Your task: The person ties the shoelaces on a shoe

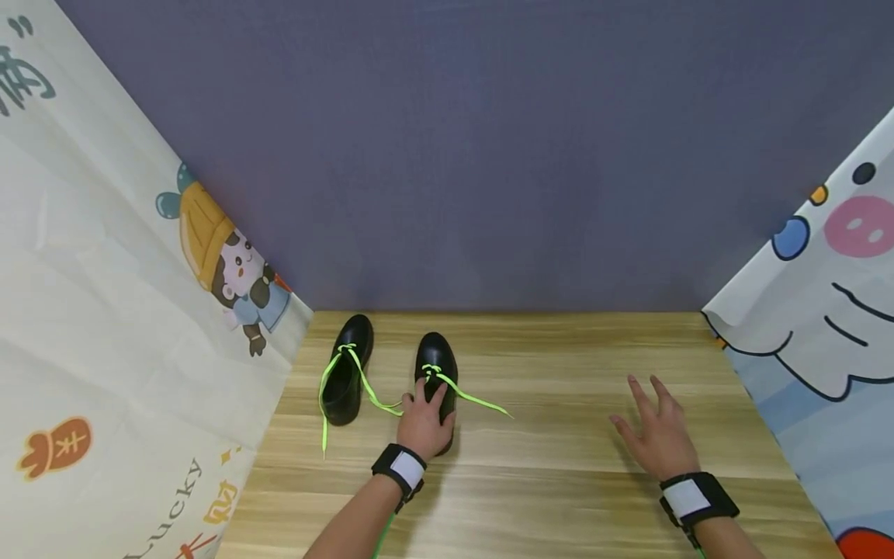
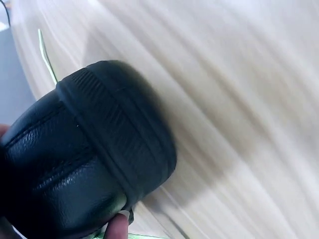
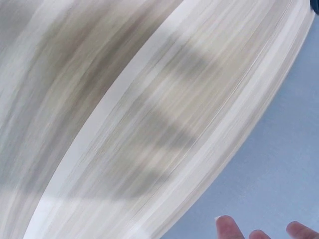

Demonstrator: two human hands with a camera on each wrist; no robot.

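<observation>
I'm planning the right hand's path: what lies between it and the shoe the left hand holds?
A loose green lace end from that shoe, then bare wood-grain surface, in the head view.

Just behind the left grip (image 1: 422,427), a black band (image 1: 382,460) circles the wrist, with a whitish four-sided patch (image 1: 408,469) on top. A small dark fitting (image 1: 414,495) sits on its side toward the other grip, and a thin bright green cord (image 1: 383,536) shows farther back, beside the bare left forearm (image 1: 349,524). Behind the right grip (image 1: 663,442), a matching black strap (image 1: 719,497) bears a whitish panel (image 1: 686,498); that forearm (image 1: 729,539) is sleeveless too.
</observation>
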